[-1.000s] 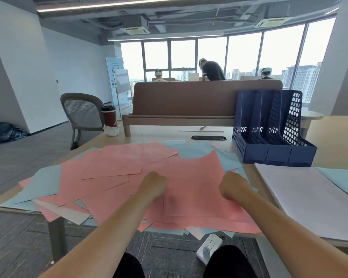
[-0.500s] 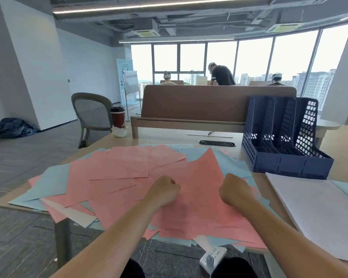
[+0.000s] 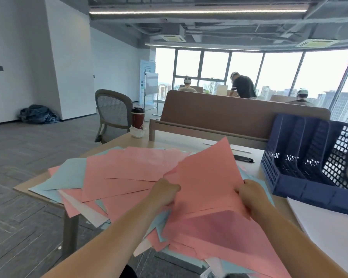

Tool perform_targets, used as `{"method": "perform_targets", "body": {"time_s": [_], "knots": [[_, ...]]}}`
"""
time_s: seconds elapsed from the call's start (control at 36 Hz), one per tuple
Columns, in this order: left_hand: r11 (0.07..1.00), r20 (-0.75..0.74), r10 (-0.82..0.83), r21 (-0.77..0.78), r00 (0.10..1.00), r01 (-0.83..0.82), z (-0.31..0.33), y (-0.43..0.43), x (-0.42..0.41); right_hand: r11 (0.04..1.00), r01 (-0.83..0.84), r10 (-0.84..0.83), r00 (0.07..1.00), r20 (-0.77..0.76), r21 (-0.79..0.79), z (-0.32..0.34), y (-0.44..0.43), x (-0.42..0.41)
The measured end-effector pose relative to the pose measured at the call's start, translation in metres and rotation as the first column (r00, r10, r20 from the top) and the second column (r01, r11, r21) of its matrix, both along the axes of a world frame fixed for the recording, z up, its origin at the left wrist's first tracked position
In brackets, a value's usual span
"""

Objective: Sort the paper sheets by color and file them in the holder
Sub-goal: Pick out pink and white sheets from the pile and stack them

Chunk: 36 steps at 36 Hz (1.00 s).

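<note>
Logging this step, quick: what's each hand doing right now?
Left hand: gripping the pink sheets.
Right hand: gripping the same pink sheets.

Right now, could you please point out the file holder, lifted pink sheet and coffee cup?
file holder (image 3: 309, 197): head view, front wall.
lifted pink sheet (image 3: 207, 173): head view, its middle.
coffee cup (image 3: 138, 120): head view, its side.

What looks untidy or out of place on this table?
The paper heap is a loose mix of pink, blue and white sheets at all angles, and some hang over the near edge of the table. The left hand and right hand grip a tilted bundle of pink sheets.
</note>
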<state>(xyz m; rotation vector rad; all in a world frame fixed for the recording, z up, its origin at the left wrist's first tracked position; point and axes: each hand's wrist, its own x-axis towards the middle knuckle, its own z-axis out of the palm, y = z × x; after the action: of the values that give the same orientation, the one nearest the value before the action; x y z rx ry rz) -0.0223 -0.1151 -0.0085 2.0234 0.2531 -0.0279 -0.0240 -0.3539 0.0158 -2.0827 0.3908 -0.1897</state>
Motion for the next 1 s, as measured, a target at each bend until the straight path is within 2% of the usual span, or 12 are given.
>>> {"method": "perform_targets", "body": {"time_s": [0.14, 0.25, 0.36, 0.42, 0.56, 0.67, 0.72, 0.86, 1.0], "knots": [[0.997, 0.012, 0.005, 0.075, 1.0, -0.006, -0.004, -0.006, 0.001, 1.0, -0.001, 0.002, 1.0, -0.019, 0.028, 0.0, -0.005, -0.003], [0.999, -0.024, 0.047, -0.019, 0.999, -0.048, -0.009, -0.013, -0.003, 0.997, -0.039, 0.04, 0.999, -0.016, 0.067, -0.001, -0.008, -0.016], [0.994, 0.05, 0.08, 0.068, 0.995, -0.084, -0.007, -0.02, -0.008, 0.986, -0.047, 0.046, 0.999, 0.01, 0.157, -0.001, -0.016, -0.031], [0.996, 0.053, 0.093, 0.006, 0.994, -0.093, -0.004, -0.022, -0.012, 0.976, -0.06, 0.054, 0.998, 0.034, 0.209, -0.001, -0.02, -0.037], [0.948, -0.066, 0.038, -0.314, 0.997, -0.056, 0.0, -0.02, -0.017, 0.971, -0.094, 0.085, 0.995, 0.049, 0.221, -0.004, -0.026, -0.044], [0.928, -0.074, 0.006, -0.371, 0.997, -0.033, 0.006, -0.007, -0.021, 0.971, -0.137, 0.126, 0.99, 0.07, 0.198, -0.003, -0.013, -0.042], [0.939, -0.045, 0.015, -0.342, 0.999, -0.029, 0.007, 0.007, -0.018, 0.972, -0.166, 0.155, 0.985, 0.074, 0.167, -0.003, -0.002, -0.035], [0.988, 0.096, 0.046, -0.152, 0.994, -0.031, 0.014, 0.047, -0.008, 0.969, -0.228, 0.223, 0.973, 0.058, 0.098, -0.005, 0.041, -0.002], [0.986, 0.163, 0.148, 0.055, 0.975, -0.159, 0.019, 0.098, 0.013, 0.96, -0.281, 0.281, 0.959, 0.038, 0.008, -0.012, 0.103, 0.047]]}}
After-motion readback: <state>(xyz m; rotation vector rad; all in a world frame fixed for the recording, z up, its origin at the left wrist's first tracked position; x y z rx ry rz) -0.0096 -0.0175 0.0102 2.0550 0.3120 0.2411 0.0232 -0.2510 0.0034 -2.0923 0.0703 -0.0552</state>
